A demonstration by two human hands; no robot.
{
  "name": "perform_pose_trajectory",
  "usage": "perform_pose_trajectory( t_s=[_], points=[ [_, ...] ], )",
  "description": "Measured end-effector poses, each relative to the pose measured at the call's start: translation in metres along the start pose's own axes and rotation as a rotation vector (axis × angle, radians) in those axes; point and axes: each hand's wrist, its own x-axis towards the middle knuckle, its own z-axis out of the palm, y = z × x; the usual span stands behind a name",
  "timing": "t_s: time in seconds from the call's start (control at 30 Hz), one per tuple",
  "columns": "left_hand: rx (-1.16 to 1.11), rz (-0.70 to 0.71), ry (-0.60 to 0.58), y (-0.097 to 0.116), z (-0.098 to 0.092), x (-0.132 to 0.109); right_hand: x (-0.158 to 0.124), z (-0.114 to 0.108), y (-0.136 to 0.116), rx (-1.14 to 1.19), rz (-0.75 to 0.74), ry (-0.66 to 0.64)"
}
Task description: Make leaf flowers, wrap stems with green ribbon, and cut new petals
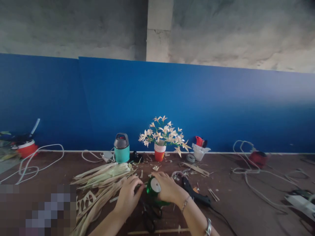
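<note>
My right hand [168, 186] is wrapped round a spool of green ribbon [149, 189], its white end disc turned toward me. Close beside it, my left hand [129, 195] is closed in a pinch at the spool's left edge; what lies between the fingertips is too small to make out. Black-handled scissors [148, 220] lie on the table below the two hands. To the right of my right hand rests a black glue gun [197, 194] with its cable. Pale dried husk strips [97, 193] are heaped on the left, near my left hand.
Pale husk flowers [163, 131] stand in a red paper cup [159, 154] by the blue partition [118, 98]. A teal-and-grey container [122, 149], a white cup [199, 152] and a tape roll [190, 158] sit nearby. White cables [253, 180] cross the right side; scraps litter the brown table.
</note>
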Motion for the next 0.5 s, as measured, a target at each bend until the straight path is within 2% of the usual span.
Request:
perform_pose_trajectory(
  t_s=[0.1,0.2,0.37,0.5],
  points=[
    [0.043,0.043,-0.053,0.0031,0.0007,-0.0003,0.0013,0.0029,0.0028,0.021,-0.033,-0.066],
    [0.04,0.028,-0.024,0.004,0.0029,-0.0021,0.0019,0.0044,0.003,0.03,-0.04,-0.083],
    [0.007,0.019,-0.02,0.0028,0.0061,-0.0022,0.0026,0.0032,0.0018,0.044,-0.04,-0.015],
    [0.025,0.023,-0.067,0.0039,0.0049,-0.0021,0.0062,0.001,0.003,0.053,0.031,0.101]
  ],
)
